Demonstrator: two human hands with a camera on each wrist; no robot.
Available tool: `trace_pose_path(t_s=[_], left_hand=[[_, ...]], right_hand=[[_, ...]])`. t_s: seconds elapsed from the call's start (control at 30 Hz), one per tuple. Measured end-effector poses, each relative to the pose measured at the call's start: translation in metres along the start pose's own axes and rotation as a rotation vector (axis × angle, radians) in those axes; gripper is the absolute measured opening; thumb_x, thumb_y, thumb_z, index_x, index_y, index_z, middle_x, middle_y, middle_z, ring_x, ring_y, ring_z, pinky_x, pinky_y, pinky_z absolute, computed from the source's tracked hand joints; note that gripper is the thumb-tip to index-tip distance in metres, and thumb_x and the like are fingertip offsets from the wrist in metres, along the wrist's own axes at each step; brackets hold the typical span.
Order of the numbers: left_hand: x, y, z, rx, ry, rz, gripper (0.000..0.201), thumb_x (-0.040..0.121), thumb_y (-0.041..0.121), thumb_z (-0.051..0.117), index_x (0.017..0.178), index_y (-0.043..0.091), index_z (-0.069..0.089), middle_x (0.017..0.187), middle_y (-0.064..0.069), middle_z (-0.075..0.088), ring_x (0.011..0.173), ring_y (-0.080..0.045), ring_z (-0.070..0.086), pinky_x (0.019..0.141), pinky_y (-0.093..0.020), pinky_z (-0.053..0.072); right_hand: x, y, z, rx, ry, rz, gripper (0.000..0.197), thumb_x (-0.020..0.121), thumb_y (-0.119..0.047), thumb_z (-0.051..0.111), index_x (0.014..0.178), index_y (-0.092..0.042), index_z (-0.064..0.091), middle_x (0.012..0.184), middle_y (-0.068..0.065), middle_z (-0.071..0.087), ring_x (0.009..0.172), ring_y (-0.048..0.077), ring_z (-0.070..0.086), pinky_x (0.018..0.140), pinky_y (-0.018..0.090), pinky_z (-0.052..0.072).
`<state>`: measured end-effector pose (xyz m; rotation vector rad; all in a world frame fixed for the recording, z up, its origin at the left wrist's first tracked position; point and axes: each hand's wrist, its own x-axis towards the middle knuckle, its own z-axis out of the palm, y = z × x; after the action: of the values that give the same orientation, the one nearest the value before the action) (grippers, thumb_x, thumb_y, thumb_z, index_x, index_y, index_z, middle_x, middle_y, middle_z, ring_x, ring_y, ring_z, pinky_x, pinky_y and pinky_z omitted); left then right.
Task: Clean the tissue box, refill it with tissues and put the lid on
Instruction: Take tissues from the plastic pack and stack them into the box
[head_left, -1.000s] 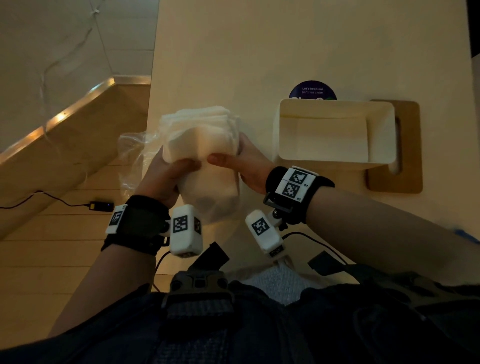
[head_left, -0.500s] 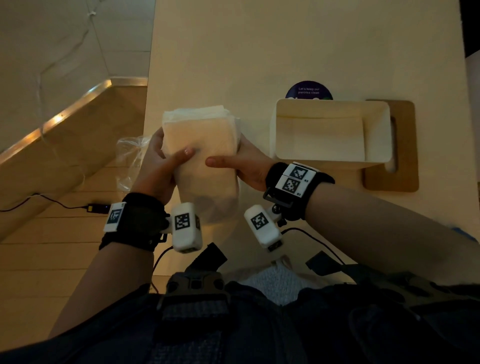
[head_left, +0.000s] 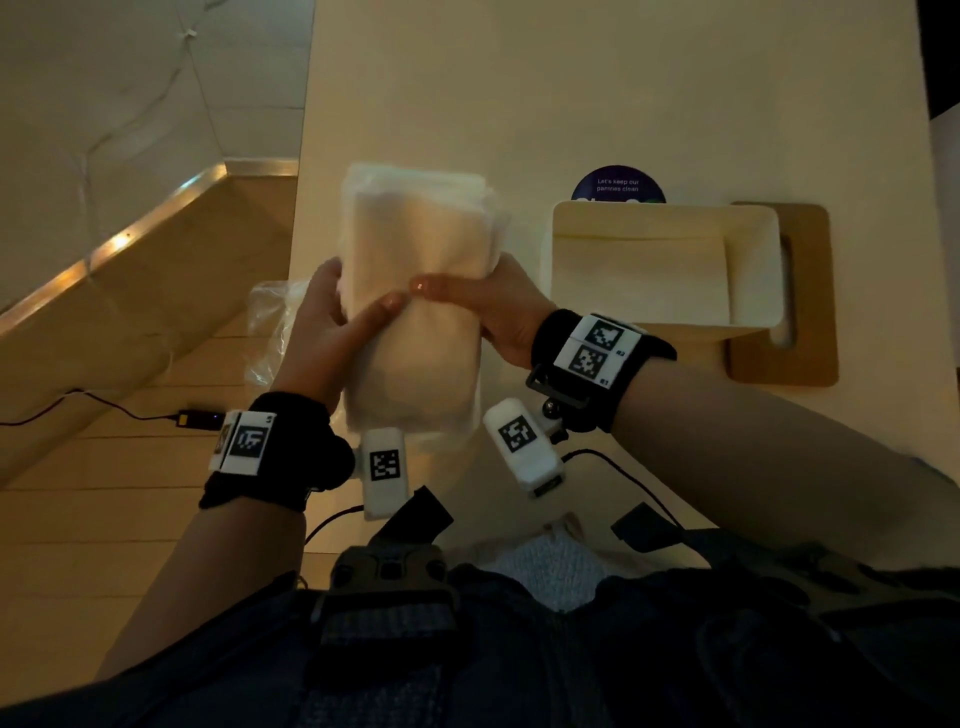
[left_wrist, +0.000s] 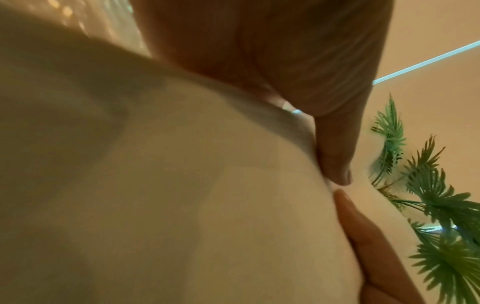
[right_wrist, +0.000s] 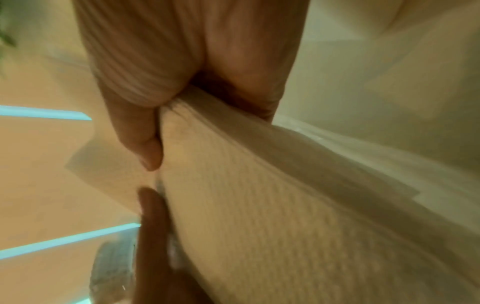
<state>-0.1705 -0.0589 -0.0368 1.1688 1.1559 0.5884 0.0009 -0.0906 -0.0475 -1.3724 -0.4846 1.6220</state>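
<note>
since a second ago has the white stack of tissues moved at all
Yes. The white stack of tissues has come out of the clear plastic wrapper, and its far end now reaches level with the open white tissue box.

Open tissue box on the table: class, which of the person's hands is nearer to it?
Right. The right hand grips the tissue stack beside the tissue box; the left hand grips the stack's far side.
</note>
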Motion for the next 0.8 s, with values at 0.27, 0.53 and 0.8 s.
trace_pose_path(t_s=[0.27, 0.53, 0.8], left_hand=[[-0.018, 0.001, 0.004, -0.347, 0.046, -0.030, 0.022, 0.090, 0.030, 0.052, 0.095, 0.042, 0.070, 0.101, 0.014, 0.073, 0.107, -0.014, 0.063, 0.096, -0.048, 0.049], [0.004, 0.017, 0.049, -0.272, 0.049, -0.043, 0.069, 0.076, 0.011, 0.070, 0.138, 0.008, 0.039, 0.130, -0.017, 0.058, 0.115, -0.028, 0.061, 0.085, -0.039, 0.056], [0.048, 0.046, 0.121, -0.020, -0.138, 0.058, 0.059, 0.074, 0.017, 0.071, 0.127, 0.011, 0.046, 0.121, -0.013, 0.061, 0.108, -0.026, 0.062, 0.088, -0.040, 0.055]], right_hand=[[-0.005, -0.017, -0.006, 0.520, 0.130, -0.041, 0.042, 0.084, -0.014, 0.065, 0.124, -0.008, 0.053, 0.130, 0.016, 0.059, 0.116, 0.033, 0.057, 0.091, 0.049, 0.052], [-0.031, -0.021, -0.040, 0.593, 0.233, -0.153, 0.070, 0.070, -0.018, 0.077, 0.132, -0.008, 0.046, 0.131, 0.017, 0.058, 0.117, 0.034, 0.057, 0.089, 0.049, 0.054], [-0.088, -0.048, -0.180, 0.048, 0.419, -0.238, 0.086, 0.063, -0.032, 0.084, 0.132, -0.001, 0.044, 0.129, 0.019, 0.058, 0.115, 0.031, 0.060, 0.088, 0.038, 0.054]])
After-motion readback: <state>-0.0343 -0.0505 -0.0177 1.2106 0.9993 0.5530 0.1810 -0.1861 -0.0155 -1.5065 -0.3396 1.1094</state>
